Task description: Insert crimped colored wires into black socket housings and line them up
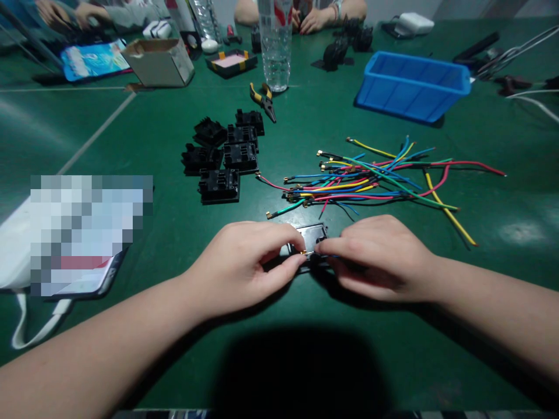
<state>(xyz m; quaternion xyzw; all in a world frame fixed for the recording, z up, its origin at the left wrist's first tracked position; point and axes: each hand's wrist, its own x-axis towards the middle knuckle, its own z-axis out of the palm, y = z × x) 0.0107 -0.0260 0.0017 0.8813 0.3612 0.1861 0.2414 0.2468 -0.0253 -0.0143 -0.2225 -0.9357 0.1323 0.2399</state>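
Note:
My left hand (pixel 244 262) and my right hand (pixel 375 256) meet over a black plastic connector housing (pixel 312 235) lying on the green table (pixel 279 326). My left fingers curl round the housing's left end. My right thumb and forefinger pinch a thin wire with a brass terminal (pixel 304 252) at the housing's near edge. A loose bundle of coloured wires (pixel 375 177) with brass ends lies just beyond my hands. Several more black housings (pixel 225 154) sit in a cluster further back on the left.
A blue plastic bin (pixel 413 84) stands at the back right, a water bottle (pixel 275 46) and yellow-handled pliers (pixel 262 99) at the back centre, a cardboard box (pixel 159 61) at the back left. A phone on a white bag (pixel 82 244) lies left. Other people's hands (pixel 314 20) rest across the table.

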